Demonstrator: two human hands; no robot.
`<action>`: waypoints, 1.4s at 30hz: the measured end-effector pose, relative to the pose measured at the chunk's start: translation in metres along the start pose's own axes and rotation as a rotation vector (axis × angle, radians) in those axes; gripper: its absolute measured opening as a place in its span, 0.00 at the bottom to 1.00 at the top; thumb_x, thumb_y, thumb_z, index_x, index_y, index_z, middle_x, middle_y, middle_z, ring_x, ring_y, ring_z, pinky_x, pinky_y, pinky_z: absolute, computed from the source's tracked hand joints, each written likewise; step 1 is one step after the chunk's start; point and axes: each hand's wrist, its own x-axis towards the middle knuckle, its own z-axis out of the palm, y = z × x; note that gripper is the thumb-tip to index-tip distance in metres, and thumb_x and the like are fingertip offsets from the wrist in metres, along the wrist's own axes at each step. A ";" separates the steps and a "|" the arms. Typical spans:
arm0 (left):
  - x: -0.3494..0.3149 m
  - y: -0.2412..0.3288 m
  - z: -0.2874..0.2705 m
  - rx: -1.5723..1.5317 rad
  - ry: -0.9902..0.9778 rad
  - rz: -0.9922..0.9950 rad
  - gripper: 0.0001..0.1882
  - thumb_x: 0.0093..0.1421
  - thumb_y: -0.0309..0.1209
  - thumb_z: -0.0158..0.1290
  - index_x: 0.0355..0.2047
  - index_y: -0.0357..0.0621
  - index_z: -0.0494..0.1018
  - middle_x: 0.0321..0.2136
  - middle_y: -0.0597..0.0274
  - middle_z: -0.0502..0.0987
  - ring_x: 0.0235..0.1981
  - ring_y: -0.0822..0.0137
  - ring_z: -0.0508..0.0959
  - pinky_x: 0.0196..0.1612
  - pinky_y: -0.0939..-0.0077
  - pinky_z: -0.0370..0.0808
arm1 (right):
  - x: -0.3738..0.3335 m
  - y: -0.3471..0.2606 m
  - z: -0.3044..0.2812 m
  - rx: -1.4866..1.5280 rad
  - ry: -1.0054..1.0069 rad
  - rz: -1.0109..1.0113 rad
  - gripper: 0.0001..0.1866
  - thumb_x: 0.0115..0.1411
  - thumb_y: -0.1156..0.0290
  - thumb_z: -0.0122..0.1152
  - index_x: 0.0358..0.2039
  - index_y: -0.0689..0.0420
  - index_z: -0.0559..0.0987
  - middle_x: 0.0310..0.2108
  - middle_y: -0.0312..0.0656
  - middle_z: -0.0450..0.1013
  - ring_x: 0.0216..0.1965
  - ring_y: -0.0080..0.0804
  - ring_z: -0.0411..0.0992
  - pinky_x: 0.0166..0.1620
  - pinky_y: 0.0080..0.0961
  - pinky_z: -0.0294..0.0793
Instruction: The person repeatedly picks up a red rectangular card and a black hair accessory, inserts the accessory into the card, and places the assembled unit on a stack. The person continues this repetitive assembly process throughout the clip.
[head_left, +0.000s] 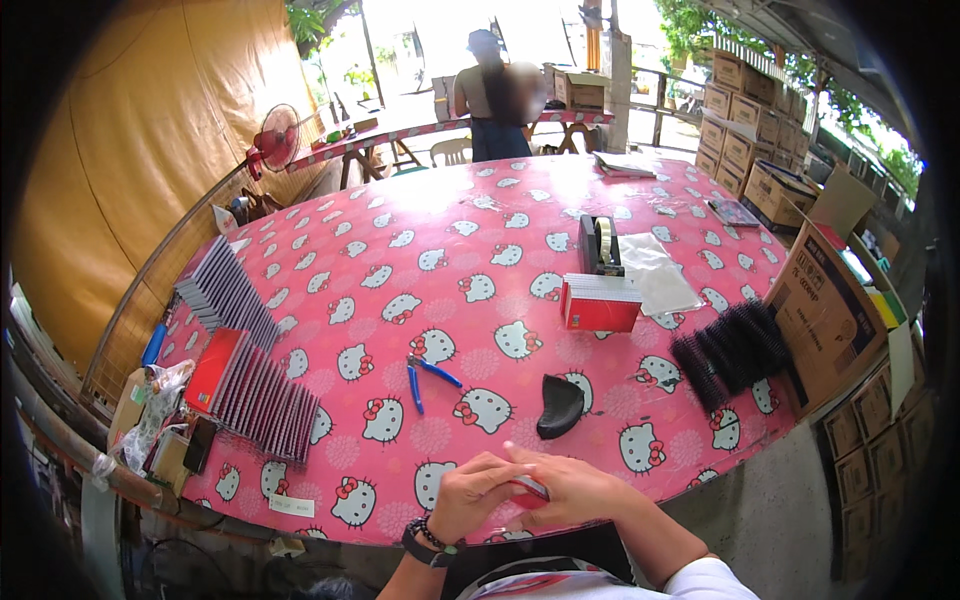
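My left hand point(472, 495) and my right hand point(565, 487) meet at the near edge of the pink cartoon-cat table point(450, 210). Both grip a small red and grey flat thing point(528, 490), mostly hidden by my fingers. Just beyond my hands lies a black curved piece point(559, 404). Blue-handled pliers point(424, 375) lie to its left, apart from both hands.
A red box point(599, 303), a tape dispenser point(600, 244) and clear bags point(656, 272) sit mid-table. Black combs point(733, 349) lie at the right, rows of notebooks point(262, 393) at the left. Cardboard boxes point(823, 310) stand at the right. A person point(495, 100) stands at a far table.
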 end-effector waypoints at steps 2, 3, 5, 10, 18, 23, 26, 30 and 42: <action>-0.001 -0.001 -0.012 0.052 0.076 -0.162 0.19 0.49 0.17 0.60 0.43 0.43 0.79 0.30 0.61 0.79 0.30 0.72 0.77 0.32 0.79 0.75 | -0.005 -0.002 -0.005 0.004 0.007 -0.045 0.54 0.51 0.41 0.63 0.63 0.70 0.52 0.63 0.60 0.54 0.63 0.50 0.56 0.63 0.36 0.58; -0.003 -0.001 -0.017 0.078 0.112 -0.250 0.19 0.49 0.17 0.60 0.43 0.43 0.79 0.30 0.61 0.78 0.31 0.72 0.77 0.32 0.80 0.75 | -0.009 -0.010 -0.013 0.039 -0.010 -0.081 0.54 0.51 0.42 0.63 0.63 0.71 0.52 0.63 0.61 0.54 0.64 0.50 0.55 0.63 0.36 0.57; -0.001 -0.003 -0.010 0.033 0.077 -0.150 0.19 0.49 0.17 0.59 0.44 0.43 0.79 0.31 0.61 0.78 0.29 0.71 0.77 0.32 0.79 0.75 | -0.007 -0.008 -0.009 0.056 -0.009 -0.048 0.53 0.51 0.42 0.63 0.62 0.71 0.53 0.63 0.62 0.53 0.65 0.51 0.53 0.64 0.36 0.56; 0.001 -0.002 0.003 -0.001 0.074 -0.068 0.17 0.53 0.17 0.58 0.44 0.39 0.78 0.31 0.62 0.78 0.28 0.75 0.76 0.30 0.81 0.73 | 0.004 0.001 -0.002 0.095 0.135 -0.029 0.44 0.51 0.51 0.66 0.59 0.66 0.61 0.61 0.57 0.59 0.61 0.49 0.59 0.60 0.39 0.60; -0.003 -0.004 0.001 -0.245 0.310 -0.328 0.12 0.56 0.21 0.58 0.42 0.36 0.78 0.34 0.61 0.79 0.33 0.76 0.76 0.34 0.83 0.73 | 0.011 -0.003 0.012 0.324 0.583 -0.047 0.15 0.52 0.73 0.67 0.42 0.59 0.77 0.34 0.42 0.72 0.32 0.34 0.73 0.36 0.25 0.74; -0.009 -0.005 -0.004 -0.331 0.374 -0.322 0.10 0.57 0.21 0.58 0.39 0.33 0.78 0.34 0.60 0.79 0.35 0.75 0.77 0.38 0.83 0.73 | 0.025 -0.017 0.013 0.182 0.658 -0.113 0.14 0.54 0.74 0.64 0.42 0.59 0.77 0.32 0.45 0.73 0.34 0.40 0.73 0.37 0.31 0.74; -0.013 -0.005 -0.007 -0.290 0.402 -0.309 0.09 0.57 0.21 0.58 0.39 0.32 0.78 0.34 0.59 0.79 0.35 0.75 0.77 0.39 0.83 0.74 | 0.032 -0.016 0.014 0.187 0.610 -0.137 0.15 0.53 0.73 0.64 0.43 0.59 0.77 0.33 0.45 0.73 0.34 0.42 0.73 0.37 0.32 0.74; -0.017 -0.002 -0.013 -0.387 0.490 -0.465 0.08 0.57 0.21 0.58 0.38 0.33 0.78 0.32 0.60 0.80 0.33 0.74 0.78 0.39 0.82 0.74 | 0.046 -0.018 0.024 0.215 0.606 -0.166 0.15 0.53 0.72 0.65 0.42 0.60 0.76 0.31 0.44 0.72 0.33 0.40 0.73 0.36 0.30 0.73; -0.035 -0.012 -0.020 -0.109 0.600 -0.273 0.06 0.57 0.26 0.59 0.33 0.37 0.76 0.29 0.59 0.81 0.31 0.73 0.80 0.34 0.79 0.76 | 0.077 -0.028 0.034 0.134 0.526 -0.174 0.12 0.54 0.68 0.65 0.32 0.62 0.74 0.28 0.44 0.69 0.28 0.40 0.70 0.31 0.33 0.70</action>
